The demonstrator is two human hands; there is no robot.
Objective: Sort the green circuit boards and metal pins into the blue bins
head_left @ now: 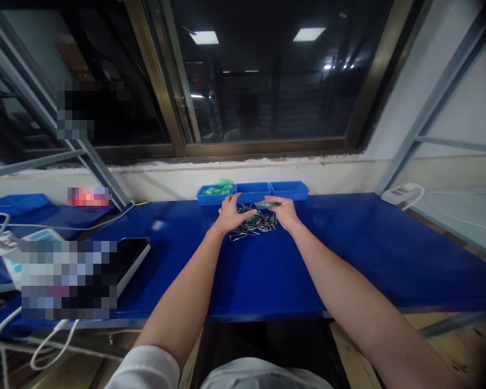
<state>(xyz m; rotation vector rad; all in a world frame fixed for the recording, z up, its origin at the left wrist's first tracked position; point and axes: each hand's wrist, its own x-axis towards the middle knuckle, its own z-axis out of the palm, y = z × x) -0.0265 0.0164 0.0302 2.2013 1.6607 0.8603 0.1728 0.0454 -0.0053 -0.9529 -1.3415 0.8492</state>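
Observation:
A loose pile of dark metal screws (263, 222) lies on the blue table (263, 281), with a bit of green plastic among them. My left hand (230, 216) is at the pile's left edge, its thumb and fingers spread apart, holding nothing I can see. Over the right side of the pile, my right hand (284, 212) pinches a small green plastic bag (264, 205); what is inside the bag is too small to tell. Behind the hands, green plastic bags (218, 189) fill the left one of three small blue bins.
The middle blue bin (252, 189) and right blue bin (289, 190) stand against the wall. A tablet-like device (133, 248) and white cables (0, 324) are at the left. A power strip (400, 193) sits at the right, beside a grey metal frame (421, 113).

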